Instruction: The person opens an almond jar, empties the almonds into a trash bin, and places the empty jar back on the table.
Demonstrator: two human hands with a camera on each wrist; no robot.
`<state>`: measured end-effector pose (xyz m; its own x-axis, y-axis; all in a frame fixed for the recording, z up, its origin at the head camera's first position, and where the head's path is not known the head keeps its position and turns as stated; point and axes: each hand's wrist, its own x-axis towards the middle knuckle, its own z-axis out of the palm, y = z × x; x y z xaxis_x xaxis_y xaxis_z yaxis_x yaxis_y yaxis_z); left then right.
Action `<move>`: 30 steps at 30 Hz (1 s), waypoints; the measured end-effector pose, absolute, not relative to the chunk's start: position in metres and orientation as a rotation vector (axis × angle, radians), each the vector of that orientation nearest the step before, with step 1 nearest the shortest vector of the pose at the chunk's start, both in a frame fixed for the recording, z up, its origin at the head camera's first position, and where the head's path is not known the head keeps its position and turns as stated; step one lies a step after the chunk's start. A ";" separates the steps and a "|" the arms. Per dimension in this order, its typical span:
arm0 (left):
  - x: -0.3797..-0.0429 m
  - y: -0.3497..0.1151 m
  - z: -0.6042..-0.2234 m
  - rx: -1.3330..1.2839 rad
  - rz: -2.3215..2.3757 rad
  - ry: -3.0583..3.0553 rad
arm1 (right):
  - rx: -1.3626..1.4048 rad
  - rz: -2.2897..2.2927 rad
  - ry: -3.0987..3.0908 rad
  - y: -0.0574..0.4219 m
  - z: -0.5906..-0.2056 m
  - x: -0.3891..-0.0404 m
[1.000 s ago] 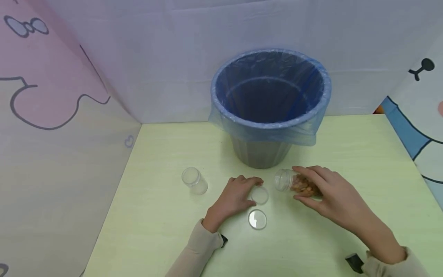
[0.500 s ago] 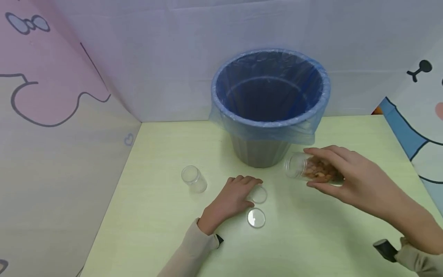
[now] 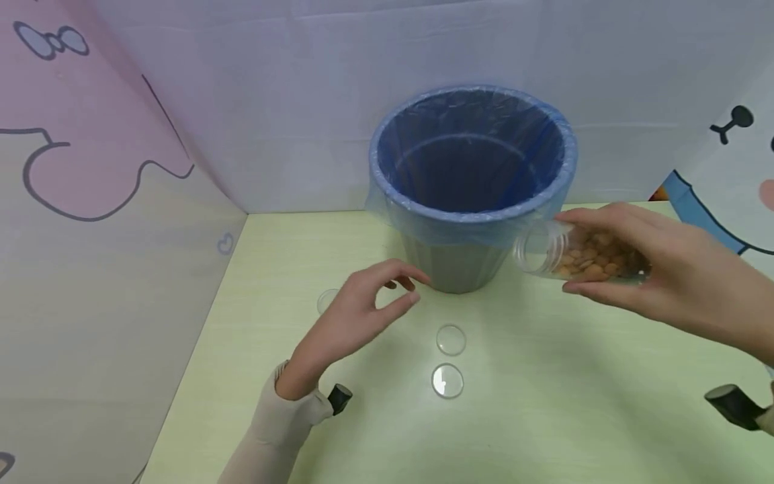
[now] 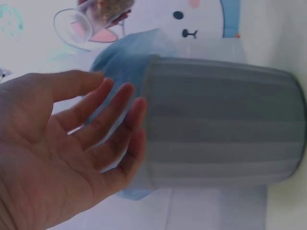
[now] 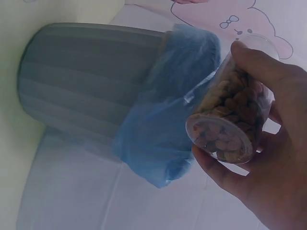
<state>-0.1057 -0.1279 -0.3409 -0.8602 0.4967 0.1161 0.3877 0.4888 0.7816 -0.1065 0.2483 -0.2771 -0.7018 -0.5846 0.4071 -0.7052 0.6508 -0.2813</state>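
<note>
The person's right hand (image 3: 680, 269) grips a clear, cylindrical, plastic-looking jar (image 3: 562, 249) of small brown pieces (image 3: 595, 257), tipped sideways near the right of a tapered grey, blue-lined bin (image 3: 453, 269); the left hand (image 3: 351, 316), fingers loosely bent, holds nothing. The jar looks light, stiff and slick, best held round its middle.
</note>
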 end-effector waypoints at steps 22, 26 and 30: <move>-0.189 -0.153 -0.281 0.154 2.174 2.126 | 0.945 0.213 -2.740 0.253 -0.230 -0.169; -0.199 -0.146 -0.281 0.135 2.182 2.046 | 0.908 0.190 -2.786 0.253 -0.223 -0.184; -0.207 -0.145 -0.282 0.131 2.184 1.988 | 0.925 0.164 -2.815 0.252 -0.217 -0.197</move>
<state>-0.2069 -0.1445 -0.2817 -0.9789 0.1953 -0.0593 -0.0774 -0.0863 0.9933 -0.1974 0.2516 -0.2166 -0.7922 -0.5771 0.1986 -0.5963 0.8012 -0.0502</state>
